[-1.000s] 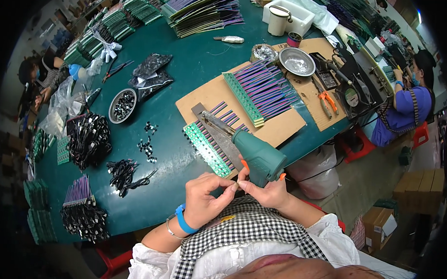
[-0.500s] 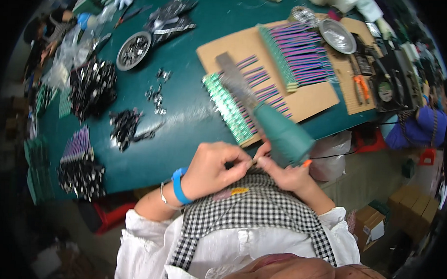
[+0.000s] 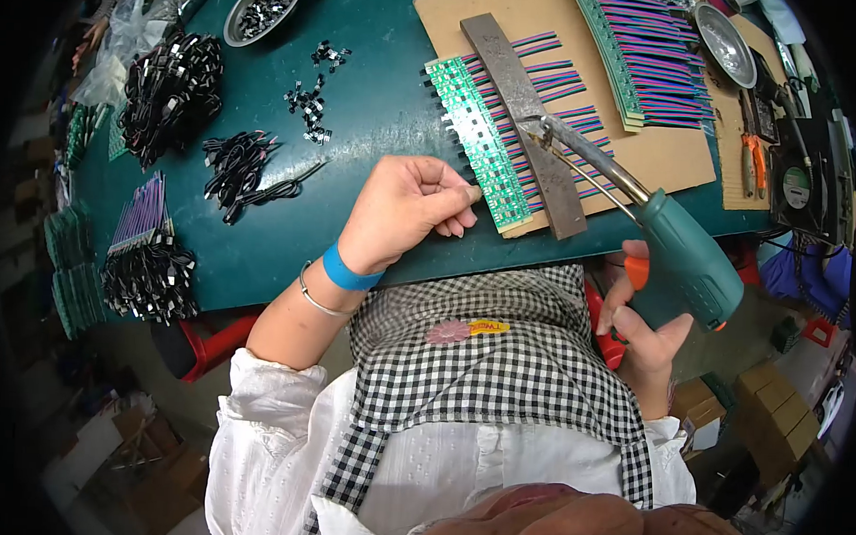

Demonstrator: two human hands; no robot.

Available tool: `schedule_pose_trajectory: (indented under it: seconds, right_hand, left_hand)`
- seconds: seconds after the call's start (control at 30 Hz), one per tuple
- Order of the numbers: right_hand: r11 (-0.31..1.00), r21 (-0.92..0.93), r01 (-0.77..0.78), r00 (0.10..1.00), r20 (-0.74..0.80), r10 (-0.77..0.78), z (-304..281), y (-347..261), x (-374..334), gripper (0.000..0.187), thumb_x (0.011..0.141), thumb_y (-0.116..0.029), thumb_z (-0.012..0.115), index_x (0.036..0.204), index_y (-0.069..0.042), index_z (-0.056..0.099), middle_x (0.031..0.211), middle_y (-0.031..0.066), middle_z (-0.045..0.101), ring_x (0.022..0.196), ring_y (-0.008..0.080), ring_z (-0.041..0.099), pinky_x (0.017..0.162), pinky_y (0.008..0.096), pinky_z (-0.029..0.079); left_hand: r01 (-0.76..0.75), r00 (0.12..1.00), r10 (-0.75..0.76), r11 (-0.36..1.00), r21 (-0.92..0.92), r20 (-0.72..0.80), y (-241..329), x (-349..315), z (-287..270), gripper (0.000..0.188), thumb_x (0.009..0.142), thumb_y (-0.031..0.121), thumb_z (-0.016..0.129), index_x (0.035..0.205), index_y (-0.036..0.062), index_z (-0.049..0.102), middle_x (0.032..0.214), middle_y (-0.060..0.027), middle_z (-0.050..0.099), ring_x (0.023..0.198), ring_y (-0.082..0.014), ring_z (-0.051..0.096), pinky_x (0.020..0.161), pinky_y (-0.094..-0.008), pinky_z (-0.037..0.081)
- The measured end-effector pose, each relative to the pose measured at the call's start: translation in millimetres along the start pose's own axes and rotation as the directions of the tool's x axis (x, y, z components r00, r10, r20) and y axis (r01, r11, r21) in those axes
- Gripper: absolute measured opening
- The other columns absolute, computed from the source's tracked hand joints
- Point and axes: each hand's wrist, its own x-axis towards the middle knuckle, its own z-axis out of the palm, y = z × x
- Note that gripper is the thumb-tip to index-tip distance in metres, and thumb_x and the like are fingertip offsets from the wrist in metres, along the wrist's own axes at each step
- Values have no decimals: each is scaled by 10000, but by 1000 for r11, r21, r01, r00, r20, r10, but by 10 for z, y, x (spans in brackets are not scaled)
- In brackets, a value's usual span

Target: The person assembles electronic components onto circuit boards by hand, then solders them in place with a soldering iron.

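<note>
Head view shows the green circuit panel [image 3: 479,142] ahead of the hands: the left hand's [image 3: 406,210] thumb and fingers, bunched narrowly, sit at its left edge, contents impossible to tell. Rightward, the right hand [image 3: 645,322] grips a soldering gun [image 3: 690,253], tip over a metal bar [image 3: 515,77].

The head view is a wide fisheye worn on the person, looking steeply down and outward from above the body. The white blouse [image 3: 440,461] looms close at the bottom of the frame, with the checked apron [image 3: 499,383] just above it. The left hand [image 3: 406,210] falls near the centre, the right hand [image 3: 642,336] farther right, and the green table [image 3: 377,101] stretches away toward the top edge. Cardboard boxes [image 3: 777,398] at lower right lie farther off; darkness rounds the corners.
</note>
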Motion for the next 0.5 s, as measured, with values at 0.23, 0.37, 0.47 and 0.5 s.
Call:
schedule_pose_trajectory:
  seconds: [0.23, 0.37, 0.47, 0.5]
  right_hand:
    - [992, 66, -104, 987, 127, 95, -286, -23, -143, 596, 727, 20, 657, 1240, 129, 373, 1165, 273, 512, 534, 185, 558, 457, 273, 489]
    - [989, 5, -148, 988, 46, 147, -154, -75, -154, 574, 730, -98, 722, 1154, 131, 412, 586, 82, 493, 427, 160, 479, 393, 243, 408]
    - [978, -6, -208, 976, 62, 208, -145, -89, -183, 583, 727, -114, 739, 1150, 123, 416, 592, 76, 497, 436, 162, 489, 402, 244, 405]
    - [975, -7, -224, 973, 54, 224, -142, -94, -198, 578, 725, -112, 740, 1146, 120, 418, 594, 75, 497, 439, 162, 491, 406, 244, 404]
  left_hand:
    - [34, 999, -34, 999, -37, 9, 38, 6, 11, 115, 849, 65, 632, 803, -41, 631, 693, -92, 656, 571, -100, 606, 549, -203, 503]
    - [36, 999, -36, 999, -24, 19, 38, 26, 6, 120, 850, 68, 631, 806, -44, 632, 697, -93, 658, 574, -101, 608, 550, -205, 505]
    - [39, 999, -39, 999, -32, 15, 25, 11, 8, 158, 830, 97, 646, 828, -60, 629, 705, -98, 660, 597, -101, 610, 568, -214, 510]
    - [23, 1000, -23, 999, -37, 8, 18, 4, 14, 158, 831, 100, 646, 829, -58, 631, 705, -97, 660, 597, -100, 609, 566, -215, 510]
